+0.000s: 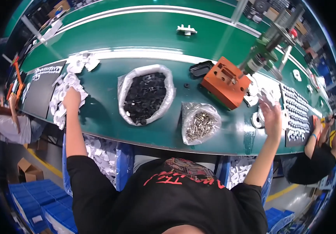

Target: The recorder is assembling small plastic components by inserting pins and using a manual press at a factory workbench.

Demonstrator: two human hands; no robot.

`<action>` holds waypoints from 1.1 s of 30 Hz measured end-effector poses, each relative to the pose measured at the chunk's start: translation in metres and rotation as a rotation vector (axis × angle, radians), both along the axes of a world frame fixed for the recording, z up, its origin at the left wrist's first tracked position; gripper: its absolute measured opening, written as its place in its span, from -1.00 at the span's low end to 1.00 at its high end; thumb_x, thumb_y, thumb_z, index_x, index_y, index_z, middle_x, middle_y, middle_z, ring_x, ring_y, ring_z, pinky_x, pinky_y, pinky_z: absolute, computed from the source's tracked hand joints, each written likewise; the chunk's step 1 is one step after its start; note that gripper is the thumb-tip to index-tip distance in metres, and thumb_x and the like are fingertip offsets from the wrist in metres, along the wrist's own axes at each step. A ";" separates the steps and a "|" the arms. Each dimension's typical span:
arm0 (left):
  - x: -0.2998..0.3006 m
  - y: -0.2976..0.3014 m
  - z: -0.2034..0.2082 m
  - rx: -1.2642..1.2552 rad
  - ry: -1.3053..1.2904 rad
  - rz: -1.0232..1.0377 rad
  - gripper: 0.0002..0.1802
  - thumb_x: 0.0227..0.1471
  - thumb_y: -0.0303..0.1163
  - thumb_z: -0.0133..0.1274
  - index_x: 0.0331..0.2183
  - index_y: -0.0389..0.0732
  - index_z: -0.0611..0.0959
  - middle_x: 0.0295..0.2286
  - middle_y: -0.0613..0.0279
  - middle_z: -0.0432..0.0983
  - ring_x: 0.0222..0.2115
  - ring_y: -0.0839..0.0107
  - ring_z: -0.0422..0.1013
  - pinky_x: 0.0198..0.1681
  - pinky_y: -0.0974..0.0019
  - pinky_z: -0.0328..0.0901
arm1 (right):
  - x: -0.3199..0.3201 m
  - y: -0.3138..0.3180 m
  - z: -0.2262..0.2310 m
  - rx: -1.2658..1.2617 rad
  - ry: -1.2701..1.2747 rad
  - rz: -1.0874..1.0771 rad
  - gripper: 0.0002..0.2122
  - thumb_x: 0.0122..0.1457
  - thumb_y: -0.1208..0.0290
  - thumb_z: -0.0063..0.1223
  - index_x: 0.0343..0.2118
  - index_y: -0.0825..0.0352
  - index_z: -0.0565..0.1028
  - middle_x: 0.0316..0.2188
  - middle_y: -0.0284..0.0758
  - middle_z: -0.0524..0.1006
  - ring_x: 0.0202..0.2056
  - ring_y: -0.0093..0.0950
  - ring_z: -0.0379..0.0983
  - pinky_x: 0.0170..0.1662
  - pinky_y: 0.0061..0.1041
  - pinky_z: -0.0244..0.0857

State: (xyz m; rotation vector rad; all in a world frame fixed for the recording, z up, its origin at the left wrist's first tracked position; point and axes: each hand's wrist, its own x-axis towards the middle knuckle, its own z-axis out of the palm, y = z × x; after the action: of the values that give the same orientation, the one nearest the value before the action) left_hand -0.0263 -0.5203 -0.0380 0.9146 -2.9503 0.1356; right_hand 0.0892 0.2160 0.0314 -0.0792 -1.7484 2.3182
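Green counter point(103, 93): the near edge passes in front of the person's torso; a pale rail bounds the far side. A dark mat point(39, 99) occupies the left end, and another, bearing rows of small parts point(297, 107), the right. The bag of black parts point(170, 95) stands near the middle, with a band of green surface separating it from the near edge and a wider one from the left heap of white parts point(71, 80). The orange block point(226, 84) sits beneath the press point(259, 56), close beside the right group of white parts point(252, 95). The bag of screws point(189, 132) lies just beside the near edge; green surface extends from it toward the right hand point(271, 115). That hand's fingertips meet a white part; whether its grip is closed cannot be told. The left hand point(72, 100) reaches into the left heap, its grip likewise undeterminable. Smallest, a black ring point(186, 85) lies between bag and block.
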 end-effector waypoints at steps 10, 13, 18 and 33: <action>-0.037 0.033 -0.009 -0.028 0.053 -0.036 -0.45 -0.01 -0.05 0.00 -0.12 -0.26 0.32 -0.27 -0.08 0.51 -0.24 -0.06 0.46 -0.23 -0.01 0.35 | 0.034 -0.101 -0.014 -0.109 -0.139 0.242 -0.37 0.08 -0.10 -0.21 -0.01 0.43 0.30 -0.19 -0.09 0.45 -0.26 -0.23 0.45 -0.19 -0.35 0.31; -0.046 0.020 -0.013 -0.079 0.044 -0.059 -0.56 0.02 -0.10 -0.07 -0.19 -0.27 0.42 -0.27 -0.06 0.52 -0.25 -0.03 0.46 -0.22 0.01 0.35 | 0.041 -0.113 -0.023 -0.239 -0.122 0.195 -0.39 0.09 -0.09 -0.22 0.00 0.40 0.31 -0.15 -0.08 0.41 -0.24 -0.26 0.40 -0.20 -0.42 0.27; -0.033 -0.002 -0.012 -0.086 0.035 -0.112 -0.63 0.00 -0.17 -0.10 -0.34 -0.31 0.55 -0.31 -0.11 0.52 -0.28 -0.04 0.46 -0.22 0.03 0.34 | 0.044 -0.120 -0.007 -0.348 -0.058 0.349 -0.38 0.08 -0.07 -0.20 0.04 0.40 0.27 -0.10 -0.10 0.39 -0.23 -0.30 0.37 -0.25 -0.46 0.21; 0.100 0.340 0.075 2.115 0.106 -1.191 -0.61 0.01 -0.59 0.00 -0.09 -0.31 0.33 -0.19 0.15 0.36 -0.13 0.45 0.33 -0.07 0.36 0.22 | 0.042 -0.208 0.037 0.648 0.195 0.156 -0.30 -0.23 0.29 0.37 0.04 0.38 0.31 -0.10 -0.24 0.40 -0.13 -0.46 0.36 -0.14 -0.53 0.25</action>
State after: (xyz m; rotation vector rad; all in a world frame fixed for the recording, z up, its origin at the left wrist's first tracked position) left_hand 0.0734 -0.1802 0.0368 -1.1102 -1.7831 -2.7879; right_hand 0.1313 0.0082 0.0682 0.3912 -2.3556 1.6607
